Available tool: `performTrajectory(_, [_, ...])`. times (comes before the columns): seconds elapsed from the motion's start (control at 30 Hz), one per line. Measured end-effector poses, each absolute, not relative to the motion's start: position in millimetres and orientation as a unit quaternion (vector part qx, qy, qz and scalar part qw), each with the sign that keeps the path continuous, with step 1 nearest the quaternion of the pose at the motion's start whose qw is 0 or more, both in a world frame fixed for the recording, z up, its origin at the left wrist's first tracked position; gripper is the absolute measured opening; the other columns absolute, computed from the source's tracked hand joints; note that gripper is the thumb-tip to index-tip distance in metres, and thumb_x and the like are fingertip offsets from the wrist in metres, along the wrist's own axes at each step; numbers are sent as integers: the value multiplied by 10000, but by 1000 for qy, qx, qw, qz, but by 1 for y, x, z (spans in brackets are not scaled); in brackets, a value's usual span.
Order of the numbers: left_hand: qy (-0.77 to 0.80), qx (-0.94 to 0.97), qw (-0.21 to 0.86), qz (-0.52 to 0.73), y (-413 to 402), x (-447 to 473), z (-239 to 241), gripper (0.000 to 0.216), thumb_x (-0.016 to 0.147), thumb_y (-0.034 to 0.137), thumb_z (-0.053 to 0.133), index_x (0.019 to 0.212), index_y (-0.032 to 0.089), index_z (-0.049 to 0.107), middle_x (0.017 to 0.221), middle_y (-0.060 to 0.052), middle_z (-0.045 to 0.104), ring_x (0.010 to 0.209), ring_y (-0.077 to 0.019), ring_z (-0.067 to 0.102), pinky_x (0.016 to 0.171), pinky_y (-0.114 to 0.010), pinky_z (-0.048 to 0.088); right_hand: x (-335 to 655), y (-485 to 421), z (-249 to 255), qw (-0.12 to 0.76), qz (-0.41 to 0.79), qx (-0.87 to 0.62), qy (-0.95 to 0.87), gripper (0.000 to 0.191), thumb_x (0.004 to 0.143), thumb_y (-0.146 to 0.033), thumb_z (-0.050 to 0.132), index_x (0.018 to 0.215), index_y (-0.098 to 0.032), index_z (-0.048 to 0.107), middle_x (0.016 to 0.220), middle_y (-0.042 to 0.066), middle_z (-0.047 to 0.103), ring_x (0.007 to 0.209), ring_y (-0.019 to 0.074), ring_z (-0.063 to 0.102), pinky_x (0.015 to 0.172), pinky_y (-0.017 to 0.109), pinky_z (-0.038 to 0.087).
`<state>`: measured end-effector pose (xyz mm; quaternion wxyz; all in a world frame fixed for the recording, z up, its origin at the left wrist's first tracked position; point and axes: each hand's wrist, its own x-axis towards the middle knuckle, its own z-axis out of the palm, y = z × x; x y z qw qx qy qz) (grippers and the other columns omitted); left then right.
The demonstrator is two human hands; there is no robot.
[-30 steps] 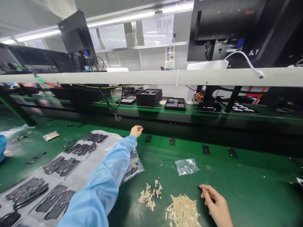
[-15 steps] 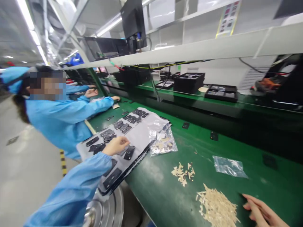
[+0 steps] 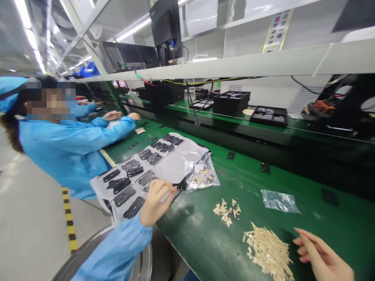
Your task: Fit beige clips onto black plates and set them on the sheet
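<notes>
Left hand (image 3: 156,201), lower centre of frame: fingers bent, tips drawn near each other at the right edge of a pale sheet (image 3: 172,166); could not tell whether anything was pinched. Right hand (image 3: 326,257), lower right: fingers loosely curled, thumb near index; grip contents not readable. Hands well apart, with a large pile of pale strips (image 3: 268,249) just beside the right one and a small pile (image 3: 227,210) between them.

Sheet slanted across the centre left, bearing groups of black parts (image 3: 134,206), several overlapping. Its lower left end reached past the near edge of the green counter (image 3: 202,230), above a round metal rim (image 3: 148,257). That counter edge ran diagonally to bottom centre. Bare green surface lay between the edge and the small pile, and at right beyond the large one.

Containers: a clear bag (image 3: 202,175) touching the sheet's right side, pale pieces inside; a flat clear bag (image 3: 279,201), right. Upper right: a black tray (image 3: 268,116), compartments holding small greyish items; left of it, a taller black box (image 3: 231,103), greyish items on top.

Upper left: a person in blue sleeves (image 3: 73,136), arms over the counter.
</notes>
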<state>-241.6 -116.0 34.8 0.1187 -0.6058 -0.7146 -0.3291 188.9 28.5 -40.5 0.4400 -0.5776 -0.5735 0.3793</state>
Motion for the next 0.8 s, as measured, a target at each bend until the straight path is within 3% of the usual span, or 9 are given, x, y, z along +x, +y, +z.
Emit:
performTrajectory(0.13, [-492,-740,249,-384,-98,-169,31,231,761,50,620,891,237,654,768,22,630,700,-130,572,828,-364,436,139,-4,10,370,540,-463,-597,336,768,-449,635,942,-164,665,752,66,644,581,154,566,493,229,508])
performTrajectory(0.27, [-373,-783,236,-437,-70,-113,28,220,746,28,650,883,199,673,779,29,606,731,-109,558,834,-336,430,104,-22,48,327,691,-342,-546,313,818,-427,595,1024,-193,620,838,58,624,602,149,575,422,226,505])
performTrajectory(0.4, [-349,-779,190,-486,-50,-78,27,222,745,28,652,860,217,676,777,29,607,742,-108,549,825,-339,437,109,-18,45,377,715,-329,-489,324,786,-391,655,1019,-175,588,712,14,577,555,135,566,363,203,489])
performTrajectory(0.6, [-337,-794,147,-485,-34,-50,7,261,755,39,630,903,249,674,793,11,630,767,-130,560,851,-362,436,132,-7,23,424,719,-326,-444,369,740,-324,720,1039,-163,575,700,-1,572,576,132,570,363,194,497])
performTrajectory(0.7, [-364,-783,66,-500,-29,-39,0,296,743,54,646,932,281,660,929,-15,622,884,-167,567,926,-413,396,138,-3,21,433,728,-328,-418,402,722,-300,738,1065,-161,582,677,-17,562,556,116,564,375,182,491])
performTrajectory(0.8, [-415,-695,-171,-562,-24,-24,1,518,726,273,708,1206,270,512,1281,-110,479,1171,-273,466,989,-471,352,139,-1,17,447,737,-335,-380,401,724,-263,740,1079,-155,590,646,-34,567,516,77,559,427,149,484])
